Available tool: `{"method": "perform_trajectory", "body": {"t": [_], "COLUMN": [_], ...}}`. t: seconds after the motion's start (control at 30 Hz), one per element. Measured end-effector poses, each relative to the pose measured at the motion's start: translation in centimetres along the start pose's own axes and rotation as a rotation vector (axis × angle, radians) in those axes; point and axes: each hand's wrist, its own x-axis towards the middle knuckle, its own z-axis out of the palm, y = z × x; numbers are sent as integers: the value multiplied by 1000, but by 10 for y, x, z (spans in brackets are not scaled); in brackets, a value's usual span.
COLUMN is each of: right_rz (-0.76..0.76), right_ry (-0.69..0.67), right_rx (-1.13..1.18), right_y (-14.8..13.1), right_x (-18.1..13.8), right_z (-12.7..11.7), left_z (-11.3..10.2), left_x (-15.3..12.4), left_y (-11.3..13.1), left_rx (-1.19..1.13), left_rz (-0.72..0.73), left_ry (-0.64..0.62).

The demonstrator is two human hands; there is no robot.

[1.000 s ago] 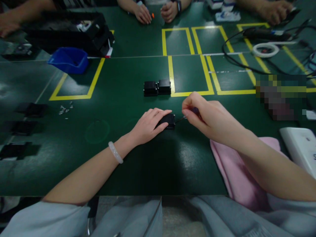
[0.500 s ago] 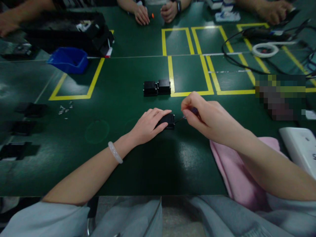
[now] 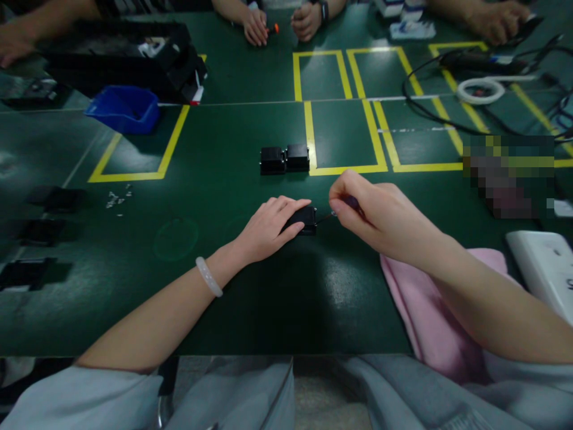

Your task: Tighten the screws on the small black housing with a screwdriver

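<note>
The fingers of the left hand [image 3: 268, 227] lie closed over a small black housing [image 3: 306, 220] on the table [image 3: 233, 179]. The fingers of the right hand [image 3: 378, 218] pinch narrowly on a slim screwdriver [image 3: 328, 216], with its tip against the housing's right face. Just beyond the fingers stand two black housings [image 3: 285, 159], side by side. Loose screws [image 3: 117, 199] lie well to the left. A pink cloth [image 3: 421, 304] lies under the right forearm.

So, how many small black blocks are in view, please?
6: one block under the left hand, two side by side beyond it, three dim ones far left; more may be hidden.
</note>
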Motion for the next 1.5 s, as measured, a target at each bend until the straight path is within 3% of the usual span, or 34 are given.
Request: {"method": "perform_trajectory", "body": {"t": [1.5], "right_rz": [21], "right_ry": [59], "right_rx": [-16], "right_y": [1], "right_x": [-1], "right_z": [3], "left_z": [-1], "left_x": [0], "left_y": [0], "left_rx": [-3], "left_rz": [-1], "left_ry": [3]}}
